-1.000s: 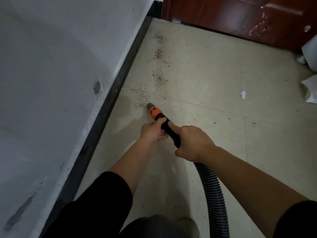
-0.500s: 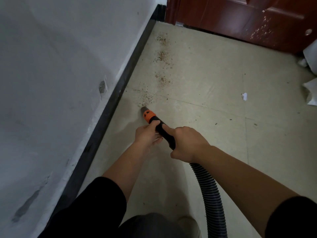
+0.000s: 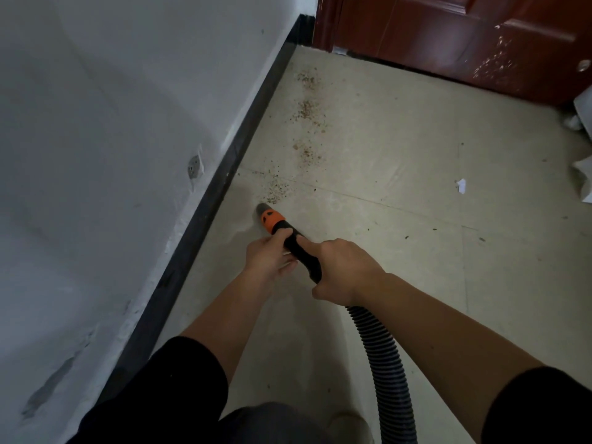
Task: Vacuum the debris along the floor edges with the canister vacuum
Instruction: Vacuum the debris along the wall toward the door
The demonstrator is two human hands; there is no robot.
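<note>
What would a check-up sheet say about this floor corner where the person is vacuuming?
Surface: pale beige tiled floor, dusty, with grout lines showing.
Job's things: orange-and-black vacuum nozzle points at the nearest of several brown crumb patches, which lie in a row near the black baseboard; the tip is just short of them. Behind it a black ribbed hose trails back toward the person.
Clutter: small white paper scrap; white bags at the right edge.
Hands: left hand grips the nozzle behind its orange collar; right hand grips it further back, by the hose.
Cables: nothing seen.
Surroundings: scuffed white wall; dark red wooden door.
</note>
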